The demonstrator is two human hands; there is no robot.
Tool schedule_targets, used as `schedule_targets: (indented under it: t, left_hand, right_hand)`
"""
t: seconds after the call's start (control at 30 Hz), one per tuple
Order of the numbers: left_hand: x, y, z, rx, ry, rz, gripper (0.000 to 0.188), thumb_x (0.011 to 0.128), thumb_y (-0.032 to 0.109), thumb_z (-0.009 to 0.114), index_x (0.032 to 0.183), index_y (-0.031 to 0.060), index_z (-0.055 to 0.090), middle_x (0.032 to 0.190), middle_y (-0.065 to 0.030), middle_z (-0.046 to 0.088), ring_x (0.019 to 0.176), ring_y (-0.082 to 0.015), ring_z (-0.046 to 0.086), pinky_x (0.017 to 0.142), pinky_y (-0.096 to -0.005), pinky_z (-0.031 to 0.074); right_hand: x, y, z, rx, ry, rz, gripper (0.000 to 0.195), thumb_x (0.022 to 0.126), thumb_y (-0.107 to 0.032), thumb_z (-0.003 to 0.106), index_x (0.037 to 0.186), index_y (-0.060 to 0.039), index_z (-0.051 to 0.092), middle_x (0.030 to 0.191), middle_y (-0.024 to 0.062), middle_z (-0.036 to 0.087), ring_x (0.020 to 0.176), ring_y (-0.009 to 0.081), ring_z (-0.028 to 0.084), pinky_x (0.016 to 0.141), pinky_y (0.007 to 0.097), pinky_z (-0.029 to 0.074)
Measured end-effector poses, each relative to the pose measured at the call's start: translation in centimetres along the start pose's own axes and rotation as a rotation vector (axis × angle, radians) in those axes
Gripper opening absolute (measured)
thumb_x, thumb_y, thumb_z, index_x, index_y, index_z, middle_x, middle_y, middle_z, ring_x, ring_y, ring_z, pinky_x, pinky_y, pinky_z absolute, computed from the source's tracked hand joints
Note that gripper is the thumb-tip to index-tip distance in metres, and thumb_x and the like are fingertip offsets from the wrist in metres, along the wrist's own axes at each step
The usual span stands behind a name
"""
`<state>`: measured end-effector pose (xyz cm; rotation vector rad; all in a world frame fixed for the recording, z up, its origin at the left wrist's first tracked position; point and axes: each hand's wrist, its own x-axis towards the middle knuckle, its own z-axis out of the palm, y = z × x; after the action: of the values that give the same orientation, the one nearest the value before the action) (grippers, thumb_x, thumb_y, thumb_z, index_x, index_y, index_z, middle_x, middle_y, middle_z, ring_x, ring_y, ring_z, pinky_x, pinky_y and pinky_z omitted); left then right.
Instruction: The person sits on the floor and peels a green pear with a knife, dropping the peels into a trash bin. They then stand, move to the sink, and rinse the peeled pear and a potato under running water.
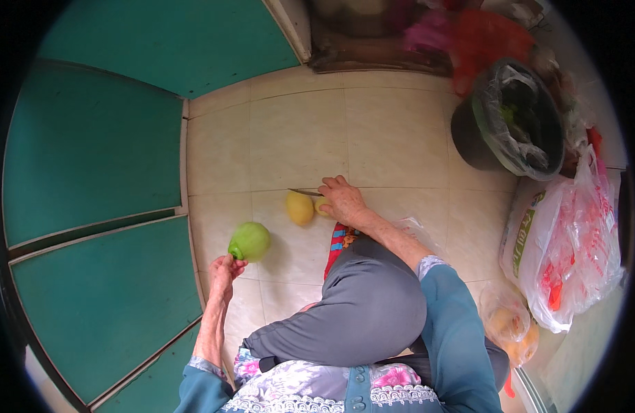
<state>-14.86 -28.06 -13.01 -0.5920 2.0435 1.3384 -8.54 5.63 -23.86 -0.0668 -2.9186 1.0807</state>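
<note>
My left hand pinches the darker end of a light green, rounded object, which looks like a plastic bowl or scoop; its other side is hidden. To its upper right, a peeled yellow potato rests on the floor. My right hand is low over a smaller yellow piece, probably another potato, with the thumb along it. A knife blade points left from under my right fingers, passing just behind the larger potato. The knife's handle is hidden, so my hold on it is unclear.
Green cabinet doors line the left side of the tiled floor. At the upper right stands a dark bin with a plastic liner and green scraps. Full plastic bags and bagged orange fruit are at the right. My bent leg lies in front.
</note>
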Motion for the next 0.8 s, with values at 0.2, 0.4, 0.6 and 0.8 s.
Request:
schedule_targets:
  t: [0.2,0.4,0.6,0.8]
  left_hand:
    - [0.2,-0.3,0.1,-0.051,0.032,-0.042,0.028,0.098,0.019,0.04,0.084,0.0004,0.055,0.075,-0.0069,0.061,0.075,-0.017,0.065,0.066,-0.0245,0.053]
    - [0.2,0.6,0.9,-0.11,0.006,0.013,0.023,0.096,0.016,0.044,0.09,-0.0022,0.056,0.075,-0.0086,0.063,0.074,-0.0193,0.066,0.065,-0.0249,0.054]
    - [-0.9,0.8,1.7,-0.107,-0.005,0.084,0.02,0.094,0.016,0.046,0.085,0.0005,0.056,0.074,-0.0091,0.063,0.072,-0.0204,0.066,0.067,-0.0284,0.053]
    - [-2.4,4.0,3.2,0.028,-0.043,0.178,0.022,0.091,0.015,0.048,0.082,-0.001,0.06,0.076,-0.0128,0.066,0.073,-0.0214,0.067,0.067,-0.0315,0.054]
  right_hand:
    - [-0.7,1.5,2.0,-0.08,-0.097,-0.028,0.051,0.061,-0.016,0.074,0.106,-0.0019,0.057,0.114,0.01,0.049,0.109,0.0278,0.045,0.077,0.0413,0.05]
    - [-1.0,2.5,2.9,-0.235,-0.146,-0.05,0.047,0.062,-0.015,0.072,0.105,-0.0024,0.056,0.11,0.01,0.053,0.107,0.0268,0.049,0.074,0.0422,0.05]
    - [-1.2,3.7,3.6,-0.107,-0.158,0.062,0.052,0.063,-0.024,0.073,0.106,-0.0015,0.053,0.106,0.0157,0.056,0.103,0.0321,0.053,0.077,0.0447,0.05]
    - [-2.9,2.7,-2.1,0.315,0.069,0.509,0.061,0.064,-0.046,0.072,0.102,-0.0005,0.059,0.096,0.019,0.064,0.091,0.0346,0.062,0.079,0.0414,0.049]
